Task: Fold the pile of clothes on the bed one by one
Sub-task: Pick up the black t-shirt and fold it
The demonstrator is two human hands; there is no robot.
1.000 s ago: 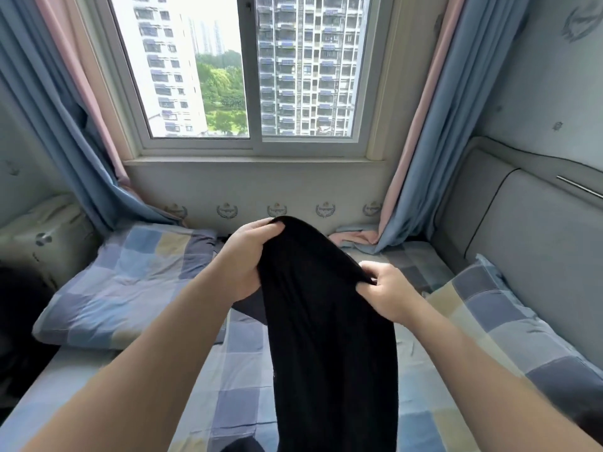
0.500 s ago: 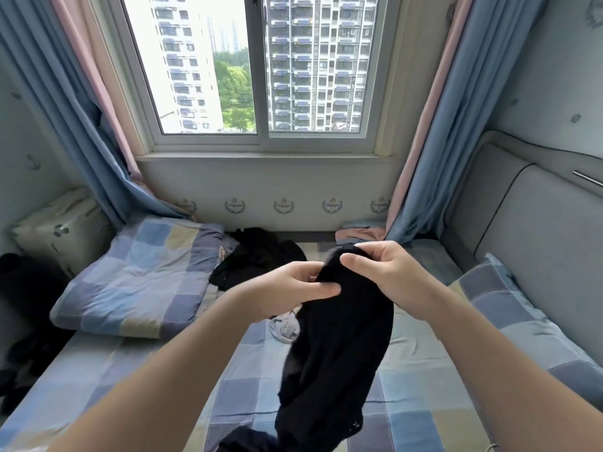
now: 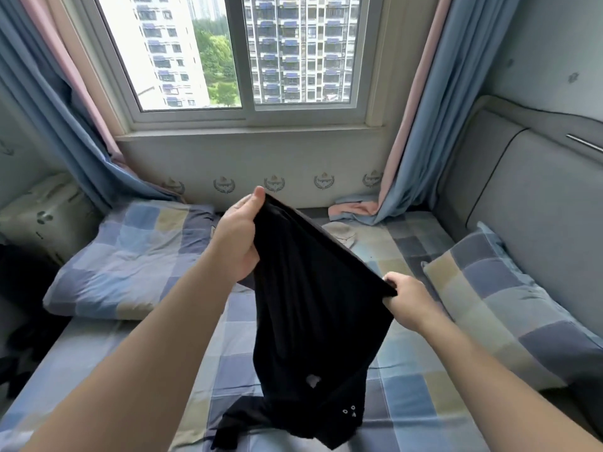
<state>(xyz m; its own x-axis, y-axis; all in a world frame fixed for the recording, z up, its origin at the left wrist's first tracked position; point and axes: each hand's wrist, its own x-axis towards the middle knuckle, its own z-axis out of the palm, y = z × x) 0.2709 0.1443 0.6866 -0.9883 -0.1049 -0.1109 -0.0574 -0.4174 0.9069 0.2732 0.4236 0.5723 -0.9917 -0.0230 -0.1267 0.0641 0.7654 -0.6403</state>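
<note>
Bedroom, window (image 3: pixel 244 60) straight ahead, checked bed (image 3: pixel 408 396) below it. One black garment (image 3: pixel 313 314) is up in the air over the middle of the bed, held by one edge.

Grip: left hand (image 3: pixel 239 236) has the upper corner in a fist, thumb on top. The right hand (image 3: pixel 409 301) pinches the other corner, lower and nearer the body. Hands are well apart, with the edge pulled taut on a slope between them. The rest hangs down, and the bottom end is bunched and touching the sheet.

Likely step: squaring it up before laying it flat. The fold on this piece is not yet started.

Risks:
- The bottom is rumpled on the sheet. Lowering it as is would probably trap creases or a tucked-under part, so it needs a lift first.
- The right hand looks like a fingertip pinch only, and a hard shake could pull that corner free.
- The edge is tilted, so it may land skewed.
- Can't tell what kind of garment it is or which edge is held. The wrong edge means a re-grip.

Around:
- A checked pillow (image 3: pixel 509 308) lies at right against the grey headboard (image 3: pixel 538 207), and a folded quilt (image 3: pixel 130 256) at left. Both narrow the flat area.
- A pale small item (image 3: pixel 341 233) sits on the sheet beyond the garment.
- A pink cloth (image 3: pixel 355 208) lies at the foot of the right curtain (image 3: pixel 414 125).
- Some dark clothing (image 3: pixel 19 305) is off the bed's left side.
- The rest of the pile is not visible; the garment and left arm block that part of the sheet.
</note>
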